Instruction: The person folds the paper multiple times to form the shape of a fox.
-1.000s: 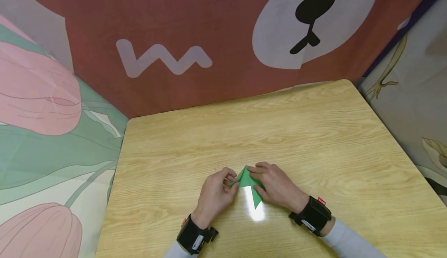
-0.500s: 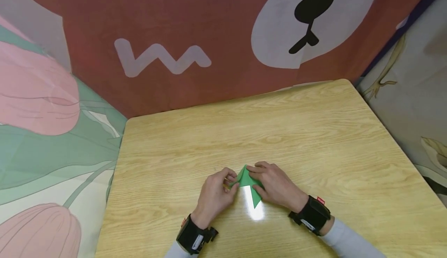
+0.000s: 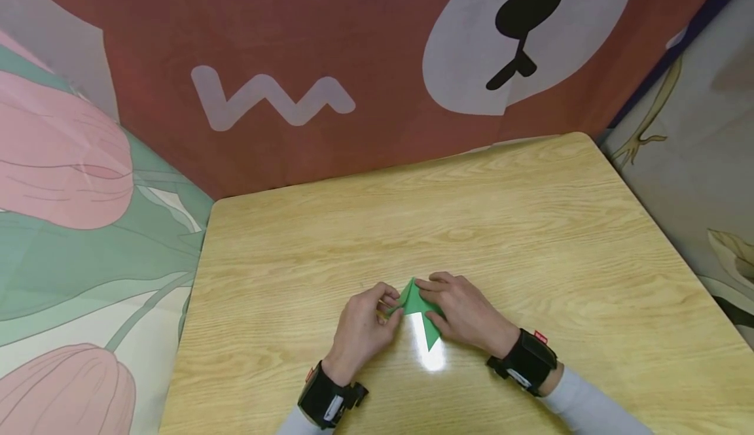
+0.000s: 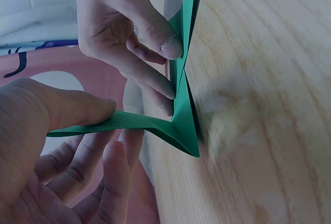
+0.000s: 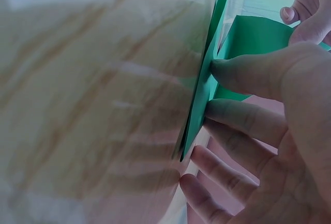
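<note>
A folded piece of green paper lies on the wooden table near its front, with pointed corners at the top and bottom. My left hand pinches the paper's left flap between thumb and fingers. In the left wrist view that raised flap stands up off the table. On the other side, my right hand presses the paper flat with its thumb and fingertips, as the right wrist view shows with the thumb on the folded layers. Its palm covers part of the right corner.
The wood-grain table stretches behind and around both hands. A reddish cloth with a cartoon face hangs along the far edge. Flower-patterned cloth stands at the left. A bright reflection shines below the paper.
</note>
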Motion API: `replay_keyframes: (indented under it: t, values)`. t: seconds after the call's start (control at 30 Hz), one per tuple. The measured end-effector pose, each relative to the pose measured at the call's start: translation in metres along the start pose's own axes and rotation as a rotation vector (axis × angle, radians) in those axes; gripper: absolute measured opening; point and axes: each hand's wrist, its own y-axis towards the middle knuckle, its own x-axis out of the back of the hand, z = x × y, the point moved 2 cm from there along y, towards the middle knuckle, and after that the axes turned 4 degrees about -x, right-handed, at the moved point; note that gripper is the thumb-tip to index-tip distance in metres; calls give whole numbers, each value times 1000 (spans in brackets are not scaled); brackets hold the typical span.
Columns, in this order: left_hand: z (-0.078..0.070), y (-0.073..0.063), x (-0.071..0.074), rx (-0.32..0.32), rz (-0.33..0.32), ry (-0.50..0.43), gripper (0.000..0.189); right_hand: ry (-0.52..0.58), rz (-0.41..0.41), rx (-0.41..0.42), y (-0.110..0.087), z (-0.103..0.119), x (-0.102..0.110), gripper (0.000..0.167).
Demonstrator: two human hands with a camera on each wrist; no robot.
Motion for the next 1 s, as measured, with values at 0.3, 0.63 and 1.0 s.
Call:
replay_keyframes:
  t: [0.3,0.63,1.0]
  values:
    - [1,-1,-3,6,5,-6,19,0,-24,15,0,0,-1,41]
    - [-1,-1,-6,-15,34,5,21,26,-11,-8,1,-1,0,41]
    - [-3,-3,-10,0,51,36,16,44,-23,-4,0,-1,-1,40]
